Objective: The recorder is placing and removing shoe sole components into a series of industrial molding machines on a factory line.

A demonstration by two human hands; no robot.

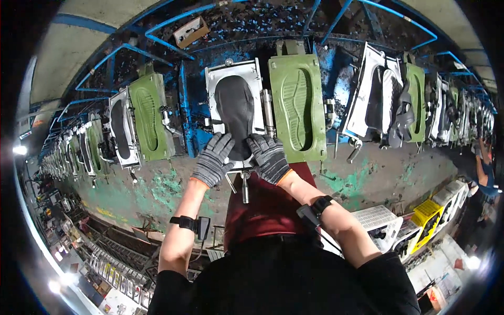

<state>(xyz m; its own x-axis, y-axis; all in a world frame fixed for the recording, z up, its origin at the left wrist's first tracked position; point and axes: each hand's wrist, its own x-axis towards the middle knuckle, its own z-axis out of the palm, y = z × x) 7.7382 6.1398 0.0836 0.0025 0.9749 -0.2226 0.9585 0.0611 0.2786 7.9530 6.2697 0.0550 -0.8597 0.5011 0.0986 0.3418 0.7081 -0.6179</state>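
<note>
A black sole-shaped piece (234, 105) lies in a silver metal mold half (211, 79) straight ahead of me. My left hand (214, 159), in a grey knit glove, rests at the near left side of the piece with its fingers stretched forward. On the other side of the narrow near end, my right hand (268, 158) lies with gloved fingers extended against the piece's edge. Whether the fingertips grip it cannot be seen. Beside this mold stands its green mold half (298, 107) with a ribbed sole cavity. A metal handle (245, 188) sticks out below the mold.
More molds run both ways, including a green one (148, 116) to the left and a silver one (362, 94) to the right. Black footwear (403, 118) hangs there. Blue tube frames stand behind. White (378, 220) and yellow crates (426, 215) sit lower right; a person (485, 176) is far right.
</note>
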